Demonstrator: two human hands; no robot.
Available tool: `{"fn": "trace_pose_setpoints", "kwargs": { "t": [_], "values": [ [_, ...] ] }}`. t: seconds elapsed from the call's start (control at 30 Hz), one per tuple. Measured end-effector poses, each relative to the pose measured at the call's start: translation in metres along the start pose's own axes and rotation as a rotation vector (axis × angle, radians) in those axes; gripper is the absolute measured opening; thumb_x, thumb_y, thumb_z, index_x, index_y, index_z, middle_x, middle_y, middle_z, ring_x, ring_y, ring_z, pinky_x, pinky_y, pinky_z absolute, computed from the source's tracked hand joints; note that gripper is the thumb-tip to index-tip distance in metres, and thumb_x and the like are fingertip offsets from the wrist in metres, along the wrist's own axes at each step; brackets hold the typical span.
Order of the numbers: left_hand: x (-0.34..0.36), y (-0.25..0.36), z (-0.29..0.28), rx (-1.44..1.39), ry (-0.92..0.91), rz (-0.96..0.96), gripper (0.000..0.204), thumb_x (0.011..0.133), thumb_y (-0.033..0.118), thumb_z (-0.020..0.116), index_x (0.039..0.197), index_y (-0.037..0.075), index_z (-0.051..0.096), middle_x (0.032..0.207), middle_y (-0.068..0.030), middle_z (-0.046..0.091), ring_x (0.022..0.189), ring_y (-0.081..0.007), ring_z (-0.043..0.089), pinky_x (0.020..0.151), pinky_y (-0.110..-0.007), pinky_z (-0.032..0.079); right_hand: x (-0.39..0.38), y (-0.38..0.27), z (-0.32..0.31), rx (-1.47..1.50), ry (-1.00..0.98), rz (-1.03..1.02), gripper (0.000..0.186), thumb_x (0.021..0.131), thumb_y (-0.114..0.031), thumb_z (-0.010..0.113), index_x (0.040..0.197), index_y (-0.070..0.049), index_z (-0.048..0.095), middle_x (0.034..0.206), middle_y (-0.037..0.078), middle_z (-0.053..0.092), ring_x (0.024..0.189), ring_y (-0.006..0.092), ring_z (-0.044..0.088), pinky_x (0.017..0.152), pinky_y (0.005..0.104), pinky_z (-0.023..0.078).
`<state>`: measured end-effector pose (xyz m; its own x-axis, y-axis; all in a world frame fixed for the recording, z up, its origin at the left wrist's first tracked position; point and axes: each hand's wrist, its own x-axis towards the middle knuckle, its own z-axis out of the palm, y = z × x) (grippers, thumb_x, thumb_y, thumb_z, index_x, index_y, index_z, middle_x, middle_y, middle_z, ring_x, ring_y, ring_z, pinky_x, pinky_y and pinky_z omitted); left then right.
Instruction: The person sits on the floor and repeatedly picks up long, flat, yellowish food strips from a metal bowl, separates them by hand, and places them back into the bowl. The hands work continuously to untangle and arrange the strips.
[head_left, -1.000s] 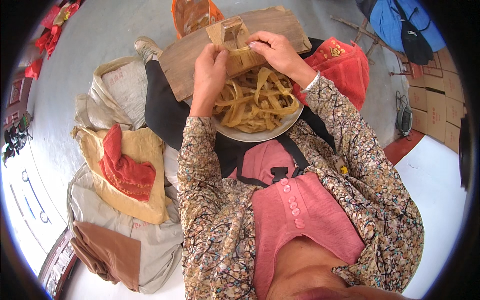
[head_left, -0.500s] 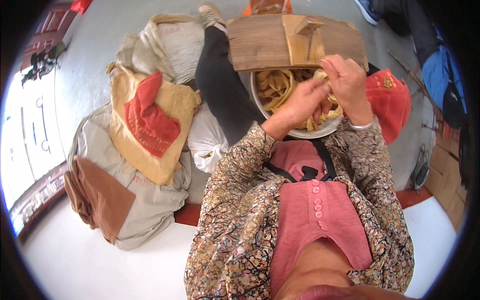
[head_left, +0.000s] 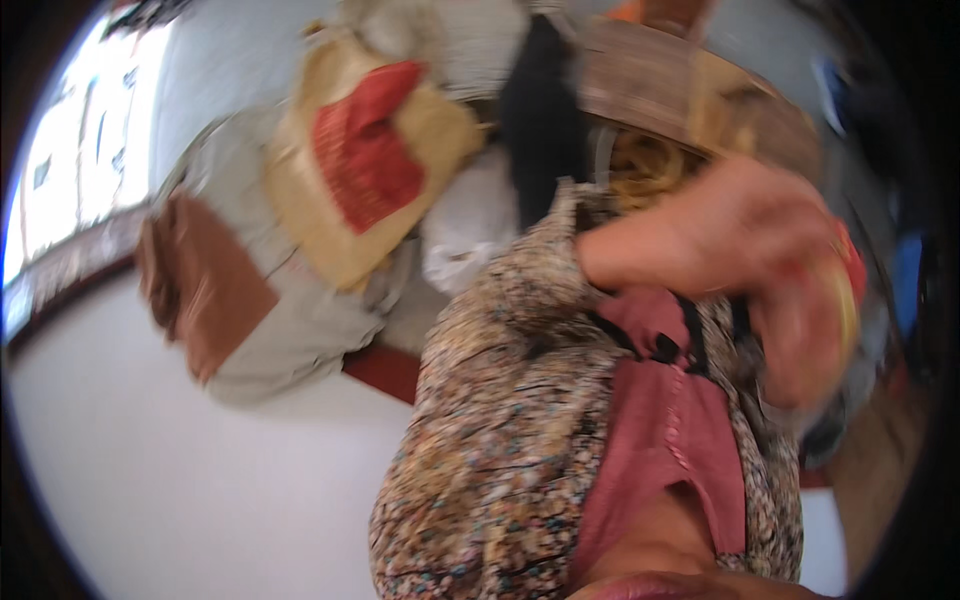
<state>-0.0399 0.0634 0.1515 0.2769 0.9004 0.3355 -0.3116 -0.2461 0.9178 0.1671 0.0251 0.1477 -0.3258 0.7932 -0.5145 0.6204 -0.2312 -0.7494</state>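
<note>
Both of my hands are smeared by motion, raised close in front of my chest at the right. My left hand [head_left: 725, 225] reaches across to my right hand [head_left: 800, 330], and their fingers overlap indistinctly. A blurred yellow streak, possibly a strip, runs along my right hand; whether it is held is unclear. Behind them, yellowish strips [head_left: 648, 165] lie in a metal basin [head_left: 602, 150], largely hidden by my hands. Above it rests a wooden board [head_left: 635, 75] with a lighter wooden piece [head_left: 735, 95] on it.
At the left are a grey sack [head_left: 300, 350], brown cloth [head_left: 205, 290], a tan bag [head_left: 295, 200] with red cloth [head_left: 370, 150], and a white plastic bag [head_left: 465, 235]. An orange item [head_left: 660, 15] is behind the board. My dark-clad leg [head_left: 540, 120] stands beside the basin.
My hands have left the board and come down and rightward, close to my body, now blurred. The view has shifted, so the board and bags appear higher and farther right.
</note>
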Motion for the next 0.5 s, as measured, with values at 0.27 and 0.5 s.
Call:
{"fn": "trace_pose_setpoints", "kwargs": {
  "t": [0.27,0.5],
  "values": [
    [-0.026,-0.101,0.012,-0.316,0.159,-0.497,0.031,0.092,0.007,0.054,0.122,0.002,0.053,0.075,0.0058,0.049,0.053,-0.0002,0.035,0.045,-0.017,0.025,0.114,0.036,0.04,0.153,0.649,-0.511,0.022,0.093,-0.019,0.06,0.111,-0.009,0.067,0.088,0.011,0.071,0.077,0.0157,0.067,0.067,0.0266,0.052],
    [-0.047,-0.123,0.0,0.24,0.093,-0.423,0.013,0.091,0.01,0.059,0.101,0.003,0.057,0.065,-0.0012,0.047,0.052,-0.0105,0.045,0.047,-0.029,0.037,0.108,0.051,0.039,-0.221,0.682,-0.603,0.016,0.087,-0.021,0.062,0.096,-0.011,0.07,0.084,0.009,0.069,0.076,0.0273,0.068,0.06,0.0336,0.052]
  ]
}}
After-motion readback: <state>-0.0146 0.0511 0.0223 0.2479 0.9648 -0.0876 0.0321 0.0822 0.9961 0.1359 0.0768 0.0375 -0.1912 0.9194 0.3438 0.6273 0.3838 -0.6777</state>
